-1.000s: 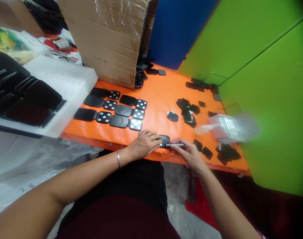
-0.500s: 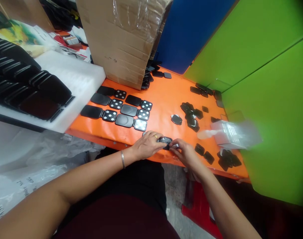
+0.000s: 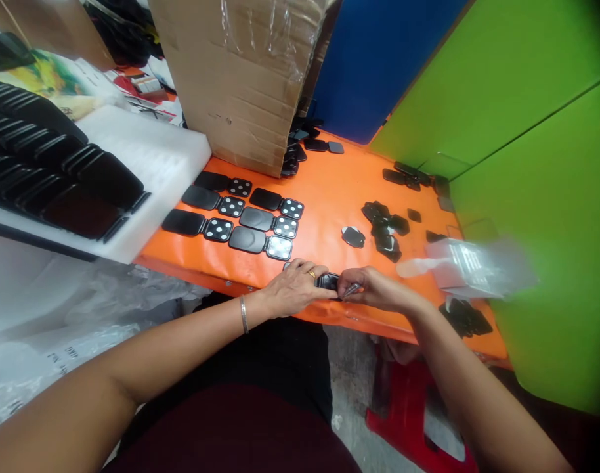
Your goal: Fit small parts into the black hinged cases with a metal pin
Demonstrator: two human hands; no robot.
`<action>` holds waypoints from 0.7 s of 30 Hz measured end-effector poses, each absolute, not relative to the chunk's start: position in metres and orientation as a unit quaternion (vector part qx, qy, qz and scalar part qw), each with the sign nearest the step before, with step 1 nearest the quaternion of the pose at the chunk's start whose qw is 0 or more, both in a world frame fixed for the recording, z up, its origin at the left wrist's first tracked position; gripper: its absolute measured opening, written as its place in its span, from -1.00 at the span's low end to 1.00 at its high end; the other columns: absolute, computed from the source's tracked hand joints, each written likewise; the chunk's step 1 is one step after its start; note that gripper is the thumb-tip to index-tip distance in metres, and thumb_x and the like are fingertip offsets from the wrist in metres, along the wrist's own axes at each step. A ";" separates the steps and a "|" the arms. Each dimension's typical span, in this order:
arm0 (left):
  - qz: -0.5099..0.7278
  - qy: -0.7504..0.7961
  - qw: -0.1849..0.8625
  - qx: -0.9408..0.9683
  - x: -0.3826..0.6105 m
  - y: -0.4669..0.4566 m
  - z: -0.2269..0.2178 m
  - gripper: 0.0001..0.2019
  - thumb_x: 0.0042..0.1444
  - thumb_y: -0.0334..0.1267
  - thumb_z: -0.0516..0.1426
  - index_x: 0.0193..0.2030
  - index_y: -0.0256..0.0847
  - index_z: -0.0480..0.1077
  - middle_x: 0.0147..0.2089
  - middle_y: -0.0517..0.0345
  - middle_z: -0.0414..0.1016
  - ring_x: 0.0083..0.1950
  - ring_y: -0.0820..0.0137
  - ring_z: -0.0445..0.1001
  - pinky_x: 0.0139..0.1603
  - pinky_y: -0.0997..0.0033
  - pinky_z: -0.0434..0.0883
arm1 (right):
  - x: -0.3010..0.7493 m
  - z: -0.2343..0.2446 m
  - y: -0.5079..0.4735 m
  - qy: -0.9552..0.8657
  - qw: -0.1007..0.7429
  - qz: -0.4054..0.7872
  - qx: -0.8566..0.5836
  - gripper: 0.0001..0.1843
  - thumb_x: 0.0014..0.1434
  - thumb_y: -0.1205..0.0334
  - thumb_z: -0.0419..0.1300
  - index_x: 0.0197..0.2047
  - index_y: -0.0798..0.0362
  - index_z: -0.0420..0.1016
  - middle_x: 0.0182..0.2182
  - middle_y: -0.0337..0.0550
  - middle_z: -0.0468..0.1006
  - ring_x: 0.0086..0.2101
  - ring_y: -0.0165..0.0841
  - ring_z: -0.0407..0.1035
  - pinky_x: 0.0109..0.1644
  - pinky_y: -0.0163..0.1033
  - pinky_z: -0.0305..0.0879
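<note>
My left hand [image 3: 294, 289] lies curled over a small black remote-control shell [image 3: 327, 281] at the near edge of the orange table [image 3: 324, 190], pinning it down. My right hand [image 3: 379, 290] is closed around a thin silver tool [image 3: 352, 289], probably tweezers, whose tip touches the shell's right end. Behind my left hand lie two rows of opened black shells with white-dotted button pads [image 3: 260, 226].
A cardboard box [image 3: 241, 72] stands at the back of the table. Loose black parts [image 3: 381, 226] lie at the centre right, more [image 3: 465, 318] by the right edge. A clear plastic packet [image 3: 470, 266] sits right. White foam with black cases [image 3: 58, 184] is left. Green panels [image 3: 536, 131] wall the right side.
My right hand has drawn in to the shell and turned over the tool, and its wrist has swung right. The left hand has stayed on the shell. The view has shifted slightly.
</note>
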State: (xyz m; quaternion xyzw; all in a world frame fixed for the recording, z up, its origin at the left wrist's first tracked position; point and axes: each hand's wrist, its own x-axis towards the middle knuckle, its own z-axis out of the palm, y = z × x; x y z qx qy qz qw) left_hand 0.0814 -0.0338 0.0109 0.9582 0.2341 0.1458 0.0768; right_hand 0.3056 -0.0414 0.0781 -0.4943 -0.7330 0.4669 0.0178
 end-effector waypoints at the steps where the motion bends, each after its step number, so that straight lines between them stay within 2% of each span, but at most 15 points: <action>1: 0.143 0.232 0.071 0.959 0.082 -0.033 0.011 -0.62 0.30 -0.28 0.02 0.16 0.32 0.30 0.13 0.11 0.27 0.03 0.27 0.28 0.00 0.23 0.16 | 0.306 0.078 -0.042 -0.733 0.024 0.464 -0.497 -0.89 0.06 0.20 0.23 -0.37 0.07 0.46 -0.41 -0.15 0.55 -0.38 -0.35 0.42 -0.31 -0.28 0.31; 5: 0.144 0.224 0.047 0.963 0.082 -0.030 0.010 -0.60 0.29 -0.29 0.04 0.18 0.32 0.28 0.12 0.09 0.28 0.00 0.27 0.29 -0.02 0.23 0.15 | 0.308 0.077 -0.039 -0.734 0.034 0.477 -0.481 -0.86 0.07 0.18 0.23 -0.37 0.08 0.48 -0.39 -0.14 0.55 -0.36 -0.35 0.42 -0.27 -0.28 0.33; 10: 0.140 0.215 0.036 0.966 0.081 -0.029 0.012 -0.59 0.29 -0.30 0.04 0.18 0.33 0.28 0.12 0.08 0.27 -0.01 0.27 0.29 -0.06 0.23 0.12 | 0.310 0.079 -0.026 -0.734 -0.023 0.528 -0.428 -0.86 0.07 0.21 0.23 -0.34 0.11 0.52 -0.36 -0.12 0.56 -0.35 -0.36 0.43 -0.26 -0.28 0.35; 17: 0.141 0.212 0.033 0.966 0.081 -0.030 0.014 -0.58 0.29 -0.33 0.01 0.16 0.33 0.28 0.11 0.09 0.28 -0.05 0.27 0.30 -0.07 0.22 0.11 | 0.304 0.081 -0.024 -0.749 -0.049 0.492 -0.442 -0.87 0.00 0.33 0.19 -0.37 0.11 0.58 -0.43 -0.17 0.57 -0.42 -0.40 0.40 -0.34 -0.32 0.30; 21: 0.151 0.202 0.038 0.967 0.081 -0.029 0.014 -0.63 0.30 -0.30 0.00 0.14 0.27 0.32 0.09 0.07 0.30 -0.06 0.27 0.30 -0.09 0.22 0.11 | 0.306 0.084 -0.026 -0.708 -0.030 0.526 -0.471 -0.88 -0.01 0.24 0.26 -0.37 0.09 0.56 -0.42 -0.17 0.58 -0.38 -0.36 0.44 -0.29 -0.29 0.35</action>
